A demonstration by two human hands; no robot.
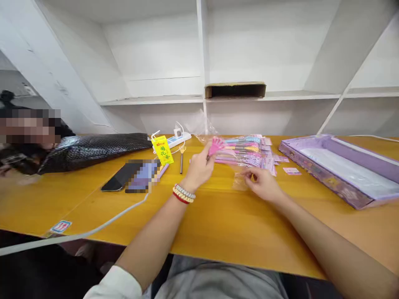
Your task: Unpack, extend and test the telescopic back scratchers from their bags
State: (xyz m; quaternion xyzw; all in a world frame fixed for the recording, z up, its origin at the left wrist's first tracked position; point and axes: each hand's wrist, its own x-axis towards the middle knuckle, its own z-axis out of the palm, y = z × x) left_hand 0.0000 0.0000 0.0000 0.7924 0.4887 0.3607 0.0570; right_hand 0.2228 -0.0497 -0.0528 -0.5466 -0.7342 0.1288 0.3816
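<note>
My left hand (199, 168), with bead bracelets on its wrist, is closed around the stem of a small pink hand-shaped stick (215, 146) held just above the yellow table (218, 220). My right hand (263, 182) pinches a small clear plastic sleeve (240, 181) that lies on the table. Right behind both hands is a pile of packaged pink, blue and yellow sticks (246, 151). A loose yellow-headed stick (181, 160) lies left of my left hand.
A yellow drink carton (162, 150), a black phone (120, 177), a power strip (177, 140) and a grey cable (102, 224) are at the left. A purple box lid (339, 168) lies at the right. Another person sits at the far left behind a black bag (90, 149).
</note>
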